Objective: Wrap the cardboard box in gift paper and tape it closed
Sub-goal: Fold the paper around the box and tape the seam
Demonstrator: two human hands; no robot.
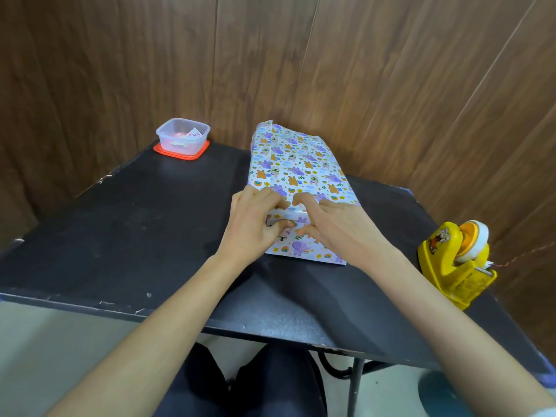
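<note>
A box wrapped in white gift paper (296, 164) with purple and orange cartoon animals lies on the black table (135, 224), its long side running away from me. The cardboard itself is hidden under the paper. At the far end the paper stands up loose. My left hand (255, 224) and my right hand (334, 227) meet at the near end of the box, fingers curled, pinching and pressing the paper fold there. A flat paper flap (304, 251) spreads on the table below my hands.
A yellow tape dispenser (457, 263) stands at the right edge of the table. A clear plastic tub (183, 136) on a red lid sits at the far left corner. A wood-panelled wall rises behind the table. My legs show under the near edge.
</note>
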